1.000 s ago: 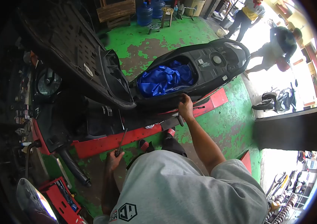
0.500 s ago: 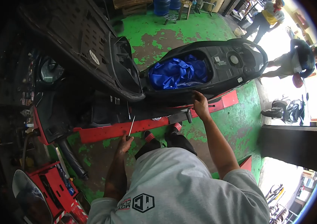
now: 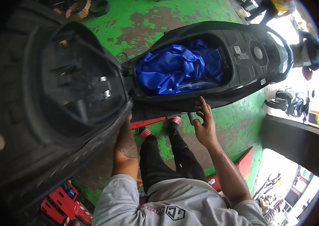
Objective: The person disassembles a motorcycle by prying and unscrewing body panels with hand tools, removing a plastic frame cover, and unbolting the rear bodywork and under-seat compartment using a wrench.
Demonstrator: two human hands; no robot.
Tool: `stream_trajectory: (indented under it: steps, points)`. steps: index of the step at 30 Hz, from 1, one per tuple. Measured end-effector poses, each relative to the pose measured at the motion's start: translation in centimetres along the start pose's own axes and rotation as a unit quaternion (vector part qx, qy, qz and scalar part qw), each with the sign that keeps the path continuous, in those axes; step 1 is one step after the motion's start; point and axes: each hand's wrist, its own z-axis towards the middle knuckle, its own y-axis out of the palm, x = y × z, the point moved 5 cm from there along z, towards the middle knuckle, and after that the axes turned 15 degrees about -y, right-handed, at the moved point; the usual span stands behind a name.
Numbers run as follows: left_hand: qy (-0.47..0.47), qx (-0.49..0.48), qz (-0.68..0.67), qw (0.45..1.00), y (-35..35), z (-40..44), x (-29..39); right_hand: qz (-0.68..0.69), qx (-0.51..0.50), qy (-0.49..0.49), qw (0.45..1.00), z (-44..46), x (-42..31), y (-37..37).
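Observation:
A black scooter [image 3: 219, 98] stands across the view with its seat [image 3: 20, 113] tipped up on the left. Bunched blue fabric [image 3: 167, 69] fills its under-seat compartment. My right hand [image 3: 206, 126] is beside the scooter's near side panel, fingers extended and apart, holding nothing that I can see; the index finger points at the panel edge. My left hand [image 3: 128, 119] reaches under the raised seat's near edge. Its fingers are hidden there, and so is anything it may hold.
A red lift platform [image 3: 144, 122] runs beneath the scooter. Red tool boxes [image 3: 56, 205] sit at lower left. Another person [image 3: 312, 52] bends at the right, near a parked motorcycle [image 3: 289, 105]. A low dark wall [image 3: 293, 139] borders the green floor.
I have moved in closer, and the raised seat looms larger. My left hand, earlier holding a screwdriver in plain sight, has gone in behind the seat edge. The right hand's fingers have spread.

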Motion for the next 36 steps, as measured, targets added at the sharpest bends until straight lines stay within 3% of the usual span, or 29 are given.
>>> stream_trajectory:
  steps: [7, 12, 18, 23, 25, 26, 27, 29, 31, 34, 36]
  points:
    - [-0.027, -0.015, 0.078, 0.996, -3.7, 6.8, -1.7, -0.128, -0.098, -0.012, 0.987, 2.0, -0.5, -2.8]
    - [-0.032, -0.029, 0.124, 0.991, -6.6, 14.5, -0.8, -0.138, -0.114, -0.004, 0.984, 2.6, -1.0, -3.1]
    - [-0.031, -0.010, 0.190, 0.981, -8.2, 12.6, 5.6, -0.161, -0.138, -0.016, 0.977, 2.5, -0.8, -3.3]
    - [-0.054, 0.031, 0.260, 0.964, -12.1, -3.2, 11.3, -0.256, -0.158, -0.084, 0.950, 2.3, -1.4, -2.9]
    - [-0.144, -0.039, 0.203, 0.968, -11.7, -6.7, 9.2, -0.245, -0.167, -0.086, 0.951, 2.2, -1.3, -3.0]
    - [-0.143, -0.029, 0.204, 0.968, -12.0, -11.0, 15.5, -0.240, -0.171, -0.082, 0.952, 2.2, -1.3, -3.1]
    - [-0.232, -0.154, 0.153, 0.948, -11.0, -14.4, 21.9, -0.235, -0.170, -0.092, 0.952, 2.3, -1.5, -3.2]
    - [-0.098, -0.191, 0.075, 0.974, -9.0, -19.2, 28.9, -0.283, -0.194, -0.107, 0.933, 2.1, -1.6, -3.4]
    - [0.043, -0.163, 0.007, 0.986, -6.5, -22.0, 33.7, -0.318, -0.215, -0.145, 0.912, 2.2, -1.4, -3.5]
    - [-0.001, -0.207, 0.013, 0.978, -3.0, -23.0, 39.1, -0.387, -0.243, -0.185, 0.870, 2.0, -0.6, -3.2]
    - [0.008, -0.182, 0.009, 0.983, -1.0, -22.4, 40.4, -0.420, -0.248, -0.202, 0.849, 2.7, -0.6, -3.5]
